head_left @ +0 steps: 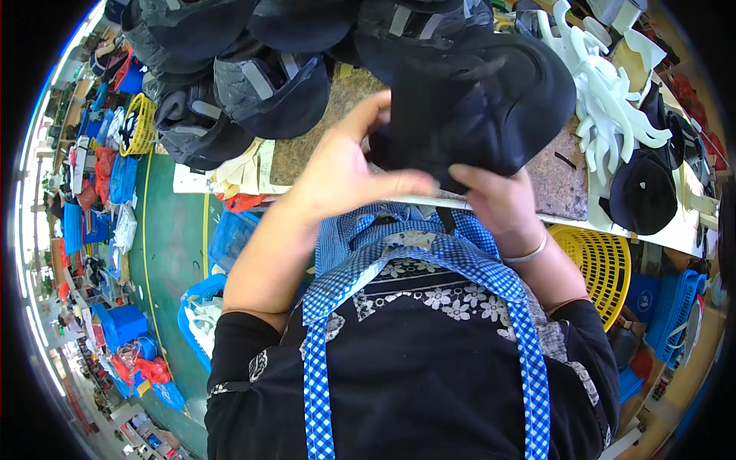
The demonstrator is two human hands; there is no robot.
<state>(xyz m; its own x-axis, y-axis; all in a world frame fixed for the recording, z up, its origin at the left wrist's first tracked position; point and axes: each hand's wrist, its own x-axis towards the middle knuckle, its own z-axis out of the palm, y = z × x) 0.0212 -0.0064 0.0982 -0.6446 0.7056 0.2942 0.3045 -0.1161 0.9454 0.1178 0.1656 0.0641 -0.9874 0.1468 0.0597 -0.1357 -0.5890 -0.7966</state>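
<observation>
Two hands (429,188) on one black cap (483,107); beside it, one yellow basket (602,264).

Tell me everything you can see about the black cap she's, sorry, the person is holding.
The black cap is dark fabric, with its curved brim pointing upper right. Both hands hold it over the table edge: the left hand grips its near left side, the right hand its lower edge. Whether it rests on the table is unclear.
</observation>
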